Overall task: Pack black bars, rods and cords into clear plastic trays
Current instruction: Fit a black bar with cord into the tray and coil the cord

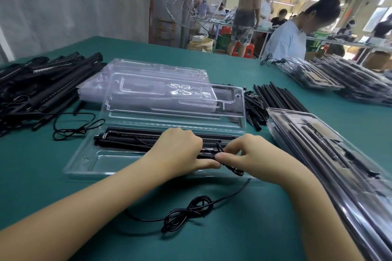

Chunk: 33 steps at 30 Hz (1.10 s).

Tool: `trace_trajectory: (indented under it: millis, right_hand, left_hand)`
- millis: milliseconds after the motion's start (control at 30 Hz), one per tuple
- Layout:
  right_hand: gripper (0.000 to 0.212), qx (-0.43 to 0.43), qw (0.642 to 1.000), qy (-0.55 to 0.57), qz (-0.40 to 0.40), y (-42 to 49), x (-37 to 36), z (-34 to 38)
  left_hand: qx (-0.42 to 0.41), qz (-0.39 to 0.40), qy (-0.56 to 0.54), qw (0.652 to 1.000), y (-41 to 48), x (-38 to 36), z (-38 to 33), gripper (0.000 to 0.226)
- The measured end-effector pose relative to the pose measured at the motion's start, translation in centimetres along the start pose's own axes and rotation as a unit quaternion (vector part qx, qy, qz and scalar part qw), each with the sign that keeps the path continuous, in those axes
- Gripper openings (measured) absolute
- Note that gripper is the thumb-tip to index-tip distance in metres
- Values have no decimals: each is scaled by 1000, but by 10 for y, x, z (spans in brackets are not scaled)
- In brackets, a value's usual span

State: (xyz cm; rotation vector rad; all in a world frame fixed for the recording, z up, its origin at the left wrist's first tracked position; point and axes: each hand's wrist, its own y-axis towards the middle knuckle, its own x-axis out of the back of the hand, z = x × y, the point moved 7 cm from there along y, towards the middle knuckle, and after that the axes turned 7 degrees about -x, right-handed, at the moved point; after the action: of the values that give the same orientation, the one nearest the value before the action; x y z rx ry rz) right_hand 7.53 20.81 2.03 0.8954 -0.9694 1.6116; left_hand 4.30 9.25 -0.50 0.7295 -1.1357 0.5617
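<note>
My left hand (pixel 180 150) and right hand (pixel 250 154) meet over the open clear tray (pixel 84 167) just in front of me on the green table (pixel 275 229). The right hand pinches the end of a black cord (pixel 191 212) between thumb and forefinger, the other fingers loosely bent. The left hand is curled knuckles-up over the tray, its thumb stretched out to meet the same cord end, so both hands have hold of it. From the pinch the cord runs down over the tray's near edge to a tied bundle lying on the table between my forearms.

Black bars (pixel 127 140) lie lengthwise in the tray's far channel, partly under my left hand. The tray's lid (pixel 169 101) is folded back behind them.

A second cord (pixel 74 127) lies loose on the table left of the tray, near a big pile of bars (pixel 38 87). Behind the lid sits a stack of empty trays (pixel 148 70). Thin black rods (pixel 275 99) lie to the right of the lid, and filled trays (pixel 339 165) are stacked along my right side. At the far edge of the table a person in a white shirt (pixel 286 42) stands by more filled trays.
</note>
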Motion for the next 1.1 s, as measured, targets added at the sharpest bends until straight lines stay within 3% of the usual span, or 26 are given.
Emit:
trace_trajectory:
  millis: [233,400,500,567,767,900,967,1100]
  right_hand:
    - [27,-43,998,-22,28,15,-12,-17]
    - [24,-57,997,-42,27,23,-17,-25]
    - [7,-38,999,-32,-9,23,-15,-21]
    - [22,-35,999,-7,-38,24,-15,-20]
    - [35,-42,992,-60,-105,26,-14,-16]
    - [28,-101,992,24,-75,29,-14,-33]
    - [20,-97,993,56,-47,28,-17,-37]
    - [26,-68,991,115,-3,23,-15,-36]
  left_hand:
    - [-9,-61,28,998,-7,3,-7,83]
    - [-48,-45,36,997,-9,2,-9,63]
    - [-41,-9,21,999,-9,0,-2,45]
    - [-34,12,13,999,-8,0,2,39]
    - [-40,-4,23,999,-6,2,0,39]
    - [-45,-25,19,998,-7,4,1,43]
    - [-34,-34,20,999,-7,5,3,48]
    - [-7,-36,26,999,-1,3,5,53]
